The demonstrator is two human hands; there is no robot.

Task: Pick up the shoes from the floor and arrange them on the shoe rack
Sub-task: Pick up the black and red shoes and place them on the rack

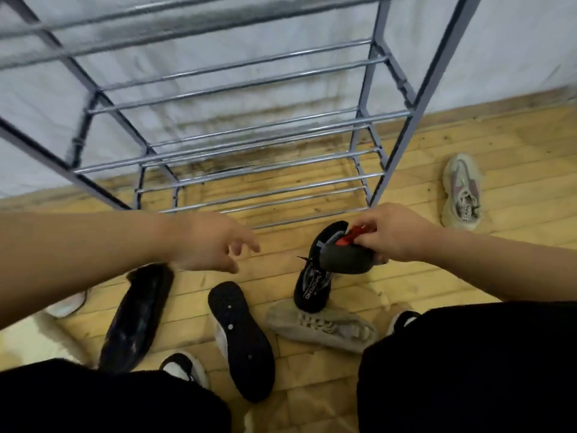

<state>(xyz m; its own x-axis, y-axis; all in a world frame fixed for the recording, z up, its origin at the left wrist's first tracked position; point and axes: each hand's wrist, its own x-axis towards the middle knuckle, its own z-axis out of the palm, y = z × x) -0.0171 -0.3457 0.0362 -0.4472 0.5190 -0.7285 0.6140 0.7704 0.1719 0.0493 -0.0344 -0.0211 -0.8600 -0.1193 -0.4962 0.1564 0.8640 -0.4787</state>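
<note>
My right hand (393,232) grips a black sneaker (315,276) with a red tab by its heel, toe hanging down above the floor in front of the metal shoe rack (249,126). My left hand (212,242) hovers open to the left of it, holding nothing. On the wooden floor below lie a black glossy flat shoe (137,320), a black-soled shoe (240,339) turned sole up, and a grey-beige sneaker (321,326) on its side. A beige and mauve sneaker (462,192) lies to the right of the rack. The rack's shelves hold nothing.
The rack stands against a white wall, its bars running left to right. A pale shoe (67,304) peeks out under my left forearm. My black-trousered knees (468,370) and my own shoes fill the bottom of the view.
</note>
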